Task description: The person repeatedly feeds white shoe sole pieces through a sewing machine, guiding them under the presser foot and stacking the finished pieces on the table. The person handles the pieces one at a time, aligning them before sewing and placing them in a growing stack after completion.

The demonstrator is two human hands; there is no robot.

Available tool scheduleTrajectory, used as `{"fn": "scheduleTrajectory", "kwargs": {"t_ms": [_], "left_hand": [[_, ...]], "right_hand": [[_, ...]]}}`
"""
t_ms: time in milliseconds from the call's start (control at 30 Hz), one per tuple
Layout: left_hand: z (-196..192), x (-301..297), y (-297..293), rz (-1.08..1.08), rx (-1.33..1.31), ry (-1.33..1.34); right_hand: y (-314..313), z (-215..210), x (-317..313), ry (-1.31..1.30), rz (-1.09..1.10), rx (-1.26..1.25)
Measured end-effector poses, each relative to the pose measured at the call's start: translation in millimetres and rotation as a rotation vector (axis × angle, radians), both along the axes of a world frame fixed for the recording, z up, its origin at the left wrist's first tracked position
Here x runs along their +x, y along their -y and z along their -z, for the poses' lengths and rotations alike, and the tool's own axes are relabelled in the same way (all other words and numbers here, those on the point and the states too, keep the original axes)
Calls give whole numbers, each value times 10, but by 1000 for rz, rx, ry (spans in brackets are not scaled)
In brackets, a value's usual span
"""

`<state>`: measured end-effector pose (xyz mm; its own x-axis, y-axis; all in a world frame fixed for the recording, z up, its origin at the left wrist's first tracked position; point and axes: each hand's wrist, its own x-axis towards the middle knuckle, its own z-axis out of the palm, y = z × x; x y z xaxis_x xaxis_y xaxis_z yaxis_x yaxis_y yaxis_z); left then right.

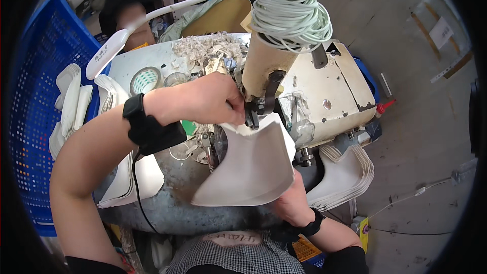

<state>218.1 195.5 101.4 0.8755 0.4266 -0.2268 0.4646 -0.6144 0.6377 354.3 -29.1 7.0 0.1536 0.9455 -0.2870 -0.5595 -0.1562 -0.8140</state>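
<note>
Smoothly curved, off-white flared panel (248, 167), left hand (217, 99) pinching top, right hand (293, 202) behind, grip unclear

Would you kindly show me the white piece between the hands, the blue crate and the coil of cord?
White piece (248, 167), head view: middle of its broad face.
Blue crate (38, 142), head view: its perforated inside.
Coil of cord (290, 20), head view: its front windings.

Dark characters are printed on the white oval plastic lamp head (107, 55); dark lettering is borne by the pale cloth patch (236, 240) on the black-and-white checked fabric garment (223, 259).
</note>
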Motion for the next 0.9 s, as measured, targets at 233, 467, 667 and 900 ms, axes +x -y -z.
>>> {"fn": "scheduleTrajectory", "kwargs": {"t_ms": [233,467,667,900], "left_hand": [[61,-24,110,-53,92,91],[62,-62,112,-100,23,-57],[113,64,186,-120,43,-108],[-146,78,352,-202,-414,-293]], "right_hand": [[-113,-253,200,324,55,51],[-227,-307,547,675,20,118],[-421,-530,688,731,-18,191],[-365,-900,966,939,78,125]]}}
